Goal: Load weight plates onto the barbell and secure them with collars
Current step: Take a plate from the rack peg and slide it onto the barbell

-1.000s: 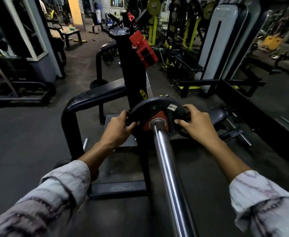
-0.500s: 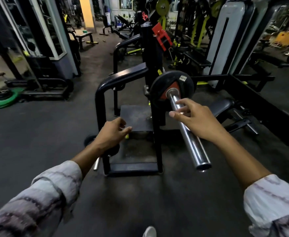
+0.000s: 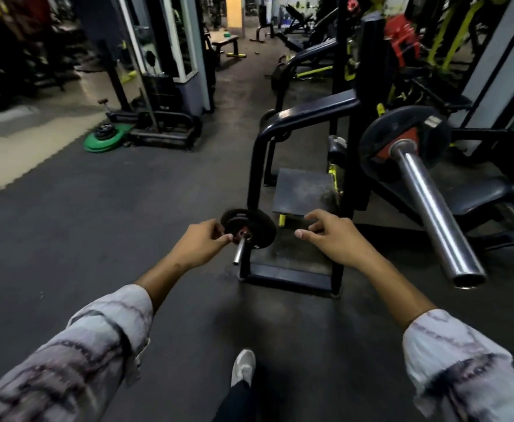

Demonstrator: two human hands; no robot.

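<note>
Two hands out front, one plate on the bar, one small plate low on its peg.

One chrome barbell sleeve (image 3: 432,208), smooth and round, juts toward the camera at right with a single black plate (image 3: 402,129) seated on it, red at the hub; the rest of the bar is hidden behind that plate. One small black plate (image 3: 251,228) sits on a short metal peg (image 3: 239,248) low on the black steel rack (image 3: 304,114). The left hand (image 3: 199,243) has loosely curled fingers right at that small plate's edge, though whether they touch it is hard to make out. The right hand (image 3: 334,236) hovers beside it, fingers spread and bent, holding nothing. Two pale streaked sleeves are cut off at the bottom corners. One white shoe (image 3: 243,365) shows on the dark rubber floor (image 3: 97,223). A green plate stack (image 3: 104,138) lies far left, blurred.
</note>
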